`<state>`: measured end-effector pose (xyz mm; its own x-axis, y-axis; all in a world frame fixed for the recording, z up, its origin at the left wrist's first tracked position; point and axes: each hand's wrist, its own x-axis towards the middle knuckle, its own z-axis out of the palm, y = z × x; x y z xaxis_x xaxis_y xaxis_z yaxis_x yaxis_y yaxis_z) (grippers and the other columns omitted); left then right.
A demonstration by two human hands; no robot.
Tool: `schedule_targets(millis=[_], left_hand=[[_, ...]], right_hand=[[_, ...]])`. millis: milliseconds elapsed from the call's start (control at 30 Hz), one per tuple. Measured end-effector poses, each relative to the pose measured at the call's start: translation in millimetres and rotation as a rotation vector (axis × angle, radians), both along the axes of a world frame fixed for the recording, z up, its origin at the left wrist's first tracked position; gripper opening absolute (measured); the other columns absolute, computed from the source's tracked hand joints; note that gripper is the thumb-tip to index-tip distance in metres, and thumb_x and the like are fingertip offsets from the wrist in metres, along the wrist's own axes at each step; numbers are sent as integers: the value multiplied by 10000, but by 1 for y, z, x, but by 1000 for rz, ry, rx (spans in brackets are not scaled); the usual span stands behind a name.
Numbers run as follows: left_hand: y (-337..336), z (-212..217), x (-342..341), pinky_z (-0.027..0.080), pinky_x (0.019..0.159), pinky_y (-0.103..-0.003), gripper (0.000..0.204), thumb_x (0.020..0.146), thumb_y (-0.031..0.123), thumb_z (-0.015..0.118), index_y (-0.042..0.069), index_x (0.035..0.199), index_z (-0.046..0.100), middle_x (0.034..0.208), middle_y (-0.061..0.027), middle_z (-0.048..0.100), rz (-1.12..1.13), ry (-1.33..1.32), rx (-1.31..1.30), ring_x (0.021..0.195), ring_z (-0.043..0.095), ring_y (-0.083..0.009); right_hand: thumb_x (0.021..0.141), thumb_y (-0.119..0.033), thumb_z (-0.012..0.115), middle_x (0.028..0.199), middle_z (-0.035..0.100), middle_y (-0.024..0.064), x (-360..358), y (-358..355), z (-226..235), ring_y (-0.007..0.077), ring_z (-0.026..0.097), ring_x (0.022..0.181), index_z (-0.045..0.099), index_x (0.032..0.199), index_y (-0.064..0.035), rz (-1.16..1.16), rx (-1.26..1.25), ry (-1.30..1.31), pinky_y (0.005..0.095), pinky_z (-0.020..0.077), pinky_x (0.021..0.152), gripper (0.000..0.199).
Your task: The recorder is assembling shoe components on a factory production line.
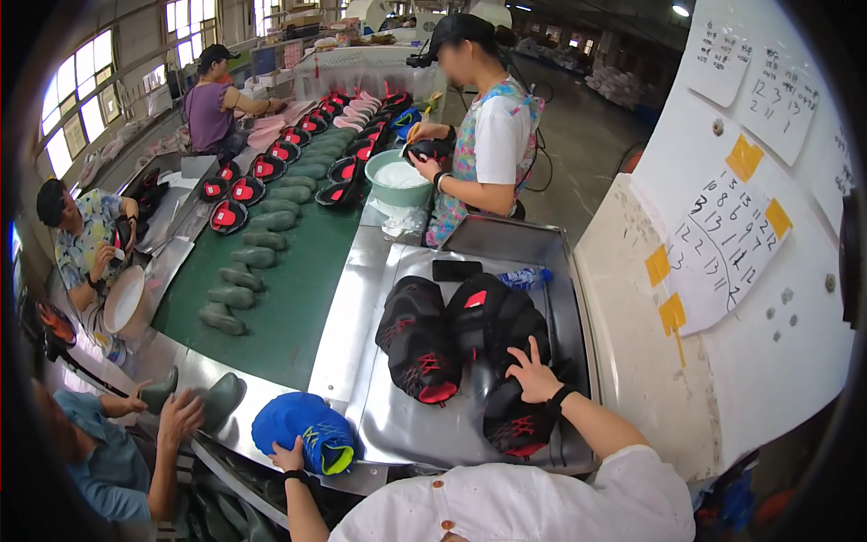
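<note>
Steel desk (361,298) beside a green conveyor: the right hand (533,375) rests, fingers spread, on a heap of black shoes (470,348), gripping none, it seems. Left hand (291,454) touches the blue shoe (302,432) lying leftward, grip loose, toe pointing right.

table (361,298): steel top | black-and-red shoe uppers (452,339) piled in tray | blue shoe upper (302,429) at near edge | black phone (456,269) | green belt (280,298) bearing grey-green lasts (237,275)
</note>
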<state>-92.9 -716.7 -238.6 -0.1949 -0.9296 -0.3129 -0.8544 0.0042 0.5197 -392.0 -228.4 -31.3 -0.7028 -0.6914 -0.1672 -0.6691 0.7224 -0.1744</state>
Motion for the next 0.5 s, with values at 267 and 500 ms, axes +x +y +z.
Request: schedule_targets(millis=[267,500], left_hand=[[1,0,1,214,1022,-529,968,614,502,731,52,1339,273,1320,-379,190,3,42,8,1209,225,-527],[6,6,-2,187,1038,-522,979,616,504,729,58,1349,257,1345,-381,139,12,71,46,1243,168,-521]], right_hand=[[593,18,572,1366,258,115,5,-1,0,502,-33,1289,543,1031,-154,-51,-12,15,510,502,790,471],[658,-195,680,1337,310,149,33,-18,-5,458,102,1298,469,1198,-160,-145,110,430,759,210,849,581]])
